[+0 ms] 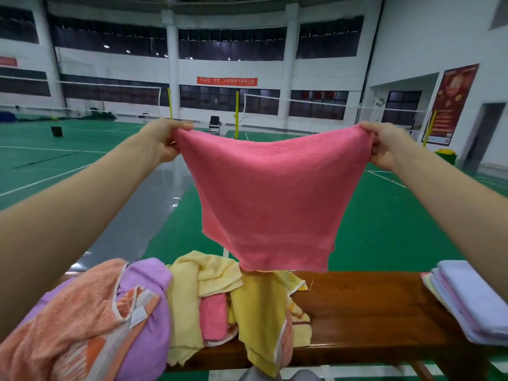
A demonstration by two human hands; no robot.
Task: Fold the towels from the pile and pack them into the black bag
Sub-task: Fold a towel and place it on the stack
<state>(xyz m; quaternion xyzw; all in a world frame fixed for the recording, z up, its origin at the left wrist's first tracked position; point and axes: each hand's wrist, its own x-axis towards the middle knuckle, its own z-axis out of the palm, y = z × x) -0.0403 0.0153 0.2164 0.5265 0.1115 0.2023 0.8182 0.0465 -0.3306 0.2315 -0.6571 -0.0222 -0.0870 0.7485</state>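
While my left hand (pixel 165 141) and right hand (pixel 384 145) each keep a pinching grip on a top corner, the pink towel (pixel 268 199) hangs spread crosswise above the counter (pixel 371 306), equally near both.

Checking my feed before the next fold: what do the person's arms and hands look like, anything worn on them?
Both forearms are bare along all that shows, with no sleeves in view. The left hand and right hand wear no gloves, and no watch, bracelet or ring shows. No markings are visible.
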